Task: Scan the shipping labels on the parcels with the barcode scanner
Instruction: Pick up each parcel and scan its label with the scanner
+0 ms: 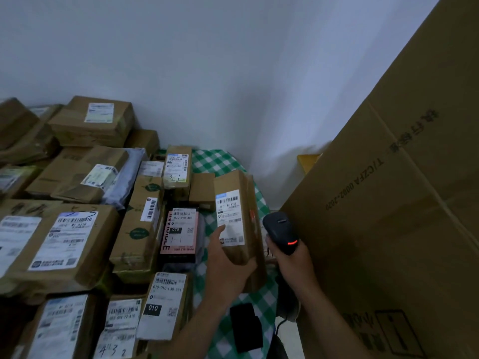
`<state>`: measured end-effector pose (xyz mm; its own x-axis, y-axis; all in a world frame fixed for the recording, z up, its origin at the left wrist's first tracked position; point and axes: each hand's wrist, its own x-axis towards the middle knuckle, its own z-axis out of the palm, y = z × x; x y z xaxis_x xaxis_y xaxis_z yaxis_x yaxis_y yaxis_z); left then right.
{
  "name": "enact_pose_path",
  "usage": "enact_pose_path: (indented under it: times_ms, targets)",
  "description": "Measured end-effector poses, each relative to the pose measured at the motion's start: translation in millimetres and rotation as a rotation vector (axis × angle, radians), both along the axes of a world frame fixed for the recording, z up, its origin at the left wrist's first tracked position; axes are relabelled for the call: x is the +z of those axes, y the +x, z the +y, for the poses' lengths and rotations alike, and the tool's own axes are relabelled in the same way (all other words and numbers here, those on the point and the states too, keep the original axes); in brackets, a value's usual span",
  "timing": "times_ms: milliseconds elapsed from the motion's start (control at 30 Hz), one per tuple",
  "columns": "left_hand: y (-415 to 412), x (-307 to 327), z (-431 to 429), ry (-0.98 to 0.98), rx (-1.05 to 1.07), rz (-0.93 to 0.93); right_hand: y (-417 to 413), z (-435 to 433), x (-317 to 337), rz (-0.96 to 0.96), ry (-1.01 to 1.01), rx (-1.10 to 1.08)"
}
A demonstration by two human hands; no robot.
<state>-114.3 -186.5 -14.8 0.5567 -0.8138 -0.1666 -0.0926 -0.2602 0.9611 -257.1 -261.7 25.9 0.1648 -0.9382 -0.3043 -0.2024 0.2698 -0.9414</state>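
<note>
The left hand (228,265) grips a narrow brown cardboard parcel (237,229) from below, thumb reaching up onto the front face and fingers curled under the lower right corner, holding it nearly upright and tilted a little. On the face turned toward the camera sits a white shipping label (230,218) with barcodes near its top and middle; the thumb tip touches the label's lower left edge.

Just to the right of that hand, the right hand (293,263) is closed around the handle of a black barcode scanner (281,233). The scanner's head rises above the fist beside the parcel's right edge, and a small red light glows on its back. A dark cable trails down below the right wrist.

Beyond the right hand stands a large cardboard carton (388,203), printed with dark lettering, filling that side of the view.

To the left of the left hand, parcels cover a table spread with a green-and-white checked tablecloth (220,161). Nearest is a pink and black box (178,234) with a label marked 070, and below it, near the left forearm, a carton labelled 010 (163,304). Farther left lie bigger brown boxes with white labels, some with handwritten numbers. A black object (245,327), too blurred to identify, rests on the cloth between the two forearms.
</note>
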Motion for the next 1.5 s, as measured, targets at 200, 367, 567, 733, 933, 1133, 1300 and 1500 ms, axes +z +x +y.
enact_pose_path:
  times_ms: [200,367,567,733,933,1133,1300,1500]
  targets:
    - [-19,17,5,-0.107,-0.045,0.096,0,1,20,-0.103,-0.042,0.004]
    - [-19,23,6,-0.147,-0.086,0.127,0,1,21,-0.092,-0.046,0.013]
    - [6,29,0,-0.147,-0.124,0.251,-13,-10,29,-0.199,0.028,-0.001]
    - [51,47,-18,-0.026,-0.225,0.499,-24,-14,36,-0.163,0.034,0.137]
    - [61,56,-26,-0.031,-0.253,0.536,-11,-15,51,-0.057,0.003,0.093]
    - [58,38,-45,-0.110,-0.056,0.390,-4,-13,59,0.068,-0.066,0.138]
    - [66,29,-60,-0.154,0.026,0.317,5,-6,55,0.161,0.006,0.235]
    - [79,23,-67,-0.137,0.057,0.254,12,-10,54,0.239,-0.007,0.277]
